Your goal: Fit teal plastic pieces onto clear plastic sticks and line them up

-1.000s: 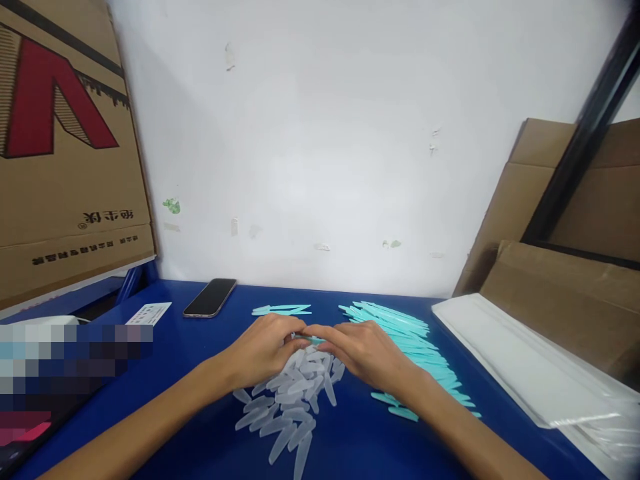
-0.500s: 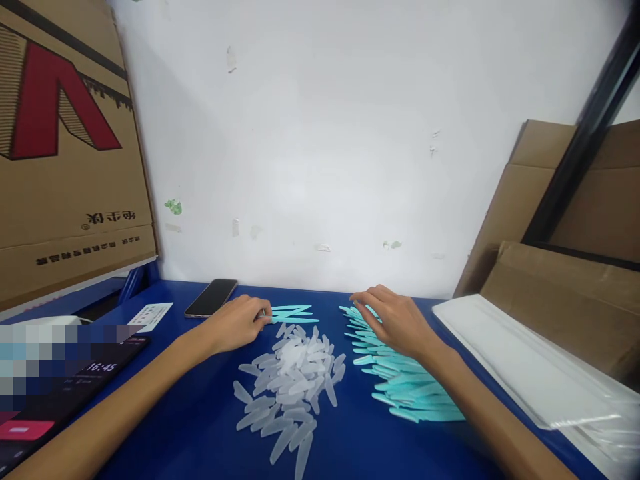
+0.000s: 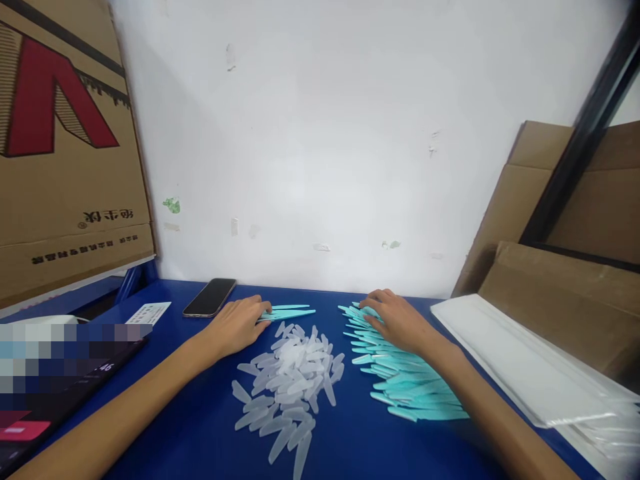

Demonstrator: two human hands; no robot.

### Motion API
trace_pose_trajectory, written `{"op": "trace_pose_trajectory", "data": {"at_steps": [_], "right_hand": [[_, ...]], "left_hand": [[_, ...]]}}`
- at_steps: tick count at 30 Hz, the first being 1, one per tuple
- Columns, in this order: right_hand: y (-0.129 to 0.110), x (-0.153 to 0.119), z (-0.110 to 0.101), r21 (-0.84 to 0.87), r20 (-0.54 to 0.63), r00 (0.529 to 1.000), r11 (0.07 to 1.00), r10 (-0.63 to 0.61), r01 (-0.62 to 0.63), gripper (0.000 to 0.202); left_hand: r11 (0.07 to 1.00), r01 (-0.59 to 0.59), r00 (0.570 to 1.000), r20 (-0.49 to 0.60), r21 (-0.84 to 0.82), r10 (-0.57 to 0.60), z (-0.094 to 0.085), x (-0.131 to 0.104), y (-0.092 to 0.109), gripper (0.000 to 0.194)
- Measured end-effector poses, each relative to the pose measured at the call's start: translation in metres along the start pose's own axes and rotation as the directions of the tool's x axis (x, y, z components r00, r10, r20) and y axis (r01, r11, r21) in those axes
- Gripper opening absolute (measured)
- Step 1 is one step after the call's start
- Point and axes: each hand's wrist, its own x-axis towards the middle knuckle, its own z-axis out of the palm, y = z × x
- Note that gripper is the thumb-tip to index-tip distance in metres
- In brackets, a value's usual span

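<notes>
My left hand [image 3: 239,325] rests at the back of the blue table, its fingers closed around the near ends of a few slim, tapered teal plastic sticks [image 3: 290,313]. Their pointed ends stick out to the right. My right hand [image 3: 395,321] reaches over the far end of a long pile of the same teal sticks [image 3: 400,380], thumb and fingers apart, fingertips at the topmost pieces. Part of that pile is hidden beneath the hand and forearm. Between both hands lies a loose heap of frosted, translucent plastic sleeve-like pieces [image 3: 295,373].
A phone [image 3: 210,297] lies behind my left wrist, with a printed card [image 3: 149,313] and a larger lit screen [image 3: 65,393] further left. White plastic-wrapped sheets [image 3: 520,367] lie at right beside cardboard [image 3: 560,300]. A big carton [image 3: 75,193] stands left; a white wall closes the back.
My right hand has shifted slightly right and lowered its fingers onto the far end of the teal pile. The sticks at my left hand, crossed before, now lie closer to parallel.
</notes>
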Motion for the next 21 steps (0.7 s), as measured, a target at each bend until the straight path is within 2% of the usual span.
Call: {"op": "trace_pose_trajectory", "data": {"at_steps": [7,11,16,21], "right_hand": [[0.016,-0.001,0.009,0.043,0.075,0.997,0.999,0.023,-0.026,0.025],[0.018,0.001,0.009,0.044,0.082,0.996,0.999,0.017,-0.021,0.022],[0.017,0.003,0.013,0.043,0.091,0.996,0.999,0.004,-0.007,0.022],[0.017,0.004,0.014,0.038,0.095,0.995,0.999,0.001,-0.004,0.022]], "left_hand": [[0.999,-0.013,1.000,0.002,-0.040,0.013,-0.001,0.000,0.004,0.028],[0.992,-0.036,0.999,-0.006,-0.118,0.035,-0.003,-0.002,0.010,0.029],[0.971,-0.073,0.995,0.043,-0.229,0.085,-0.006,-0.004,0.022,0.033],[0.974,-0.053,0.996,0.062,-0.221,0.068,-0.002,-0.003,0.023,0.033]]}}
